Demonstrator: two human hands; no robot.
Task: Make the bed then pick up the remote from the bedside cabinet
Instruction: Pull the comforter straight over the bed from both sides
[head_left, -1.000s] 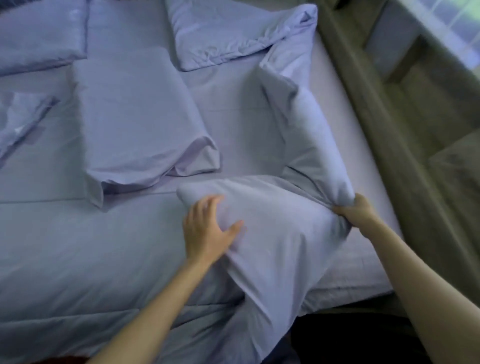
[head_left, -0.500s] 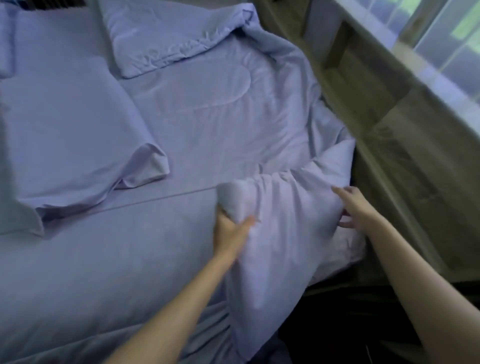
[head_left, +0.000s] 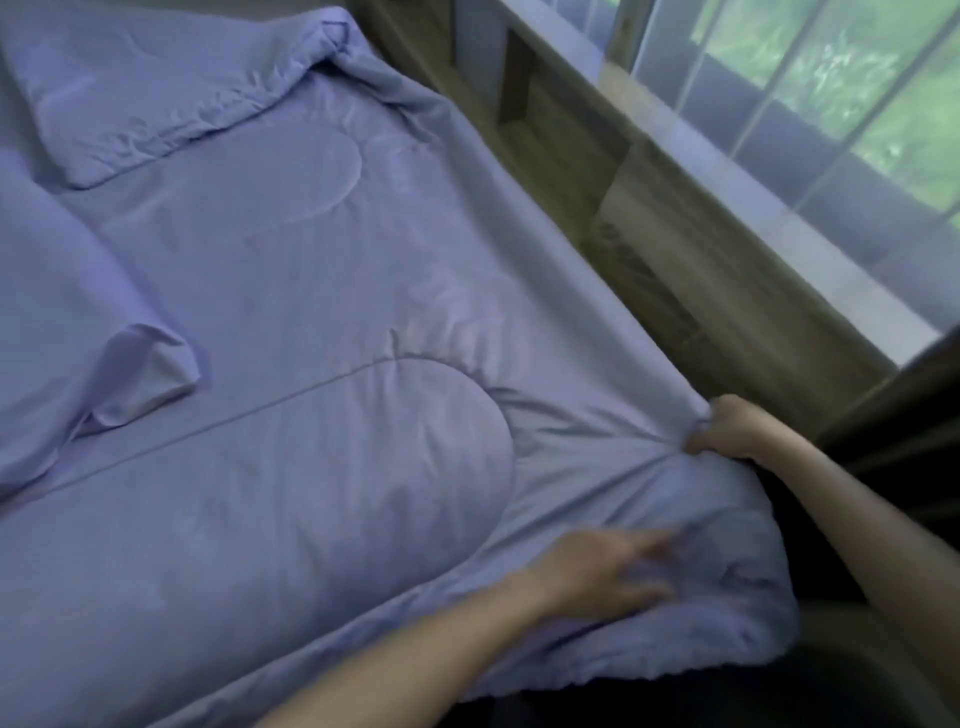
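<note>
Pale wooden slatted frame (head_left: 587, 130) running just beside right mattress edge. Tall window with white vertical bars (head_left: 810, 88) standing behind it, green blurred foliage (head_left: 893, 78) showing through glass. Dark curtain-like panel (head_left: 904, 415) hanging at right edge, detail unclear.

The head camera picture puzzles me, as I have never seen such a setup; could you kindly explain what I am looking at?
No machine here: a camera worn on a person's head looks down at their two bare hands. A lavender quilted duvet covers the bed, with a matching soft pillow at the far end and a wooden frame beside a window. The right hand grips the duvet's bunched edge. The left hand rests open on the duvet, blurred.
</note>
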